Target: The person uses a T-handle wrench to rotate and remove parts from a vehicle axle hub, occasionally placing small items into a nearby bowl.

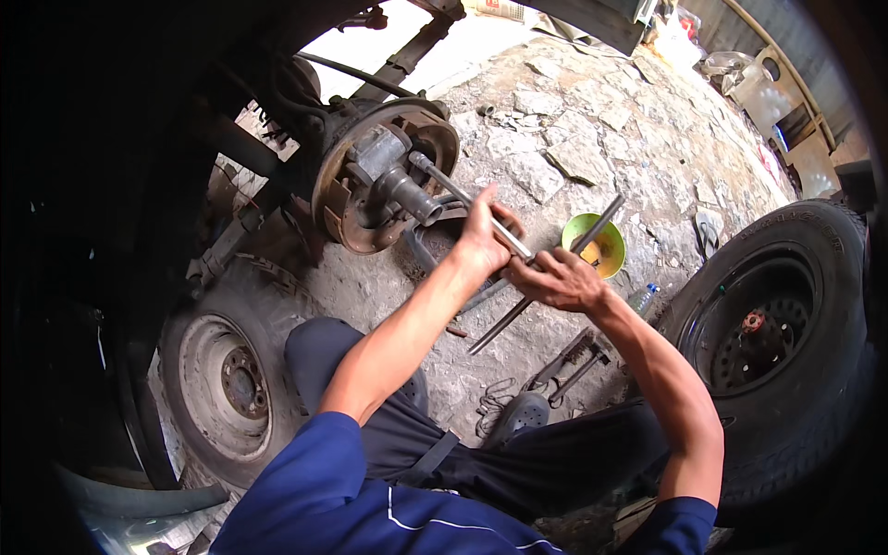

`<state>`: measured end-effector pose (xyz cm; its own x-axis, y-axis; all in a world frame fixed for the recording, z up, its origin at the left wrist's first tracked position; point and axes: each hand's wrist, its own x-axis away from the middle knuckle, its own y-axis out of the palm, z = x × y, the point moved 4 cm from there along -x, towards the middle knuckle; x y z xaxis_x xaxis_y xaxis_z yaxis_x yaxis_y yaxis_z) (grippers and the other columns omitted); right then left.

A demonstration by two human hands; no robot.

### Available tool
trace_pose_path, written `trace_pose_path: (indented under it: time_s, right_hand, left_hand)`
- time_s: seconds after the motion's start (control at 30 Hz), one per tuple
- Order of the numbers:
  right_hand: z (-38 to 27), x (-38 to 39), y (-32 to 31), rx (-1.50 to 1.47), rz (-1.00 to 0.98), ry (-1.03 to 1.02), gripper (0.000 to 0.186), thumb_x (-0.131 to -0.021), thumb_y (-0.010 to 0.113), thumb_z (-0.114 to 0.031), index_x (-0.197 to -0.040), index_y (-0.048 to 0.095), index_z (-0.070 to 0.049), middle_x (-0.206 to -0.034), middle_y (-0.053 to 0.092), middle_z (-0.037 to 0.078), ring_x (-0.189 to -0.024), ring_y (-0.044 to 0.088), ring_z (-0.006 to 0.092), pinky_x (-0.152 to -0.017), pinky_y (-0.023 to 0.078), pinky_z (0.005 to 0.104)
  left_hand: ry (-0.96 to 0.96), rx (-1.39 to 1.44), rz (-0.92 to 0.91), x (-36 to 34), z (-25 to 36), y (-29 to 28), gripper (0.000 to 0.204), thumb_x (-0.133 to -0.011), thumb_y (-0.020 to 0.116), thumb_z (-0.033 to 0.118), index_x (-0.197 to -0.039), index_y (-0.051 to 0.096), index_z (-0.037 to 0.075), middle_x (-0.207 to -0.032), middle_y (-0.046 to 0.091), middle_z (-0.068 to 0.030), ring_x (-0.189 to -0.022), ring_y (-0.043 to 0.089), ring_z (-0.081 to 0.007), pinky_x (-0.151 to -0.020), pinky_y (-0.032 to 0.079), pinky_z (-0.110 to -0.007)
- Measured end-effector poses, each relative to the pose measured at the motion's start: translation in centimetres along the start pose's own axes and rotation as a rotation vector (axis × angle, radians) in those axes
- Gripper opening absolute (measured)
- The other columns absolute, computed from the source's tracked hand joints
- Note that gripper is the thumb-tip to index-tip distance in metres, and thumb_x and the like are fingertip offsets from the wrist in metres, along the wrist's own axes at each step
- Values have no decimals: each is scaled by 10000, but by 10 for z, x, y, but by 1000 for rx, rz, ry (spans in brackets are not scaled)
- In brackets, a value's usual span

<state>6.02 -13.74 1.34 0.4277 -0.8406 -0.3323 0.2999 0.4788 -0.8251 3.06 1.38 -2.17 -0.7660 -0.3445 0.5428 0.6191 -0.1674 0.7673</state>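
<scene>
Head view: the left hand (483,236) is wrapped around the wrench shaft (447,183); the right hand (558,279) is closed over the crossbar (598,223) where it meets the shaft's near end. The socket end (421,160) reaches the brake backing plate (439,129), beside the bare spindle (411,195); whether it is fully seated cannot be told. Before loading the crossbar, confirm engagement. Steady the shaft with the left hand and apply even force about its axis; a tilted socket would probably slip
</scene>
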Motion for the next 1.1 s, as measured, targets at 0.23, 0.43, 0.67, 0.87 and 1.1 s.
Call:
trace_pose_path:
  time_s: [0.23,0.43,0.67,0.87,1.1]
  right_hand:
    - [-6,6,-15,-156,203,890,696,-725,523,41,-1366,334,-156,-1436,283,192,-1391,208,300,-1109,184,515]
    - [-8,12,-7,-2151,864,1393,873,-824,439,42,-1495,-71,-182,-1509,219,174,-1263,446,309,-865,509,500]
    - [-7,-1,-1,-2030,661,1475,683,-842,680,-92,-1410,300,-111,-1209,533,111,-727,542,109,-563,460,247]
    - [-5,-4,-11,-1197,484,1069,429,-863,624,-46,-1251,441,-34,-1212,524,150,-744,600,206,-629,504,271]
    - [4,-4,-26,-190,-63,146,579,-715,573,-90,-1266,508,-252,-1414,414,61,-870,537,183,-718,483,300]
  left_hand:
    - [-69,161,17,12,-12,29,440,-919,373,357,-541,221,189,-457,147,35,-394,129,-119,-436,225,-292]
    - [-19,175,22,11,-10,32,426,-901,366,328,-534,193,196,-459,120,44,-395,90,-123,-422,175,-287]
    - [-54,133,28,10,-8,28,427,-905,388,300,-530,213,195,-444,180,47,-371,196,-111,-420,277,-282]
    - [-69,84,62,16,8,22,454,-947,420,305,-527,292,188,-428,268,50,-367,288,-94,-434,329,-274]
    - [2,134,204,18,17,15,390,-943,431,361,-620,302,182,-460,248,49,-357,221,-105,-393,248,-260]
